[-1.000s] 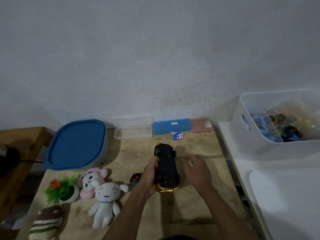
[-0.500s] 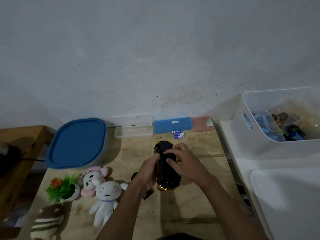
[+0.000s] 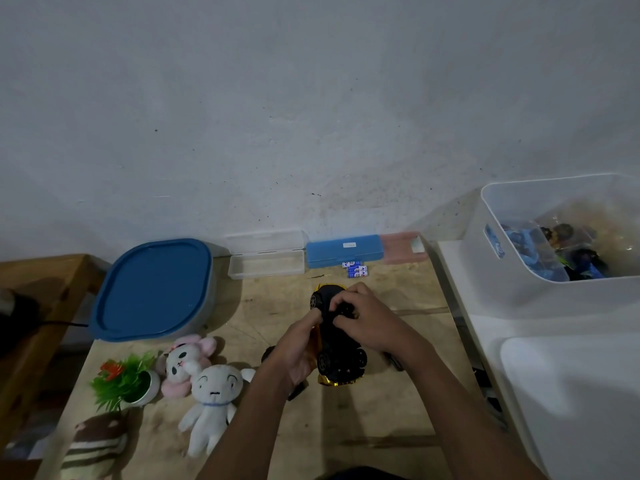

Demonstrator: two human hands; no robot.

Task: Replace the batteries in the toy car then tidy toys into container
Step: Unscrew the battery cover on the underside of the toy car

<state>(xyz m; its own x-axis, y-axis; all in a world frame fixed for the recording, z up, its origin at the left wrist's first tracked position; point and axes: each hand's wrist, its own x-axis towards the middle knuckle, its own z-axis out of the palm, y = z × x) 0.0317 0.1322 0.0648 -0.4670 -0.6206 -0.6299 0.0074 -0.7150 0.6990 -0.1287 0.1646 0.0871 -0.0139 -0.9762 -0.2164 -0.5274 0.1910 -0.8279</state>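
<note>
Having left the bench (image 3: 270, 306) a second ago, the right hand (image 3: 367, 320) now curls its fingers onto the black underside of the upturned toy car (image 3: 337, 362), mid-bench. The left hand (image 3: 294, 348) grips its left flank. The battery cover is probably being opened. Beyond the car, the batteries (image 3: 356, 270) read "AA"; the label on the blue case (image 3: 344, 251) is illegible.

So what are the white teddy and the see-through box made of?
The white teddy looks like soft stuffed fabric: matte, fuzzy, with floppy limbs. The see-through box looks like hard plastic, probably: the table shows through its smooth, straight walls.
</note>
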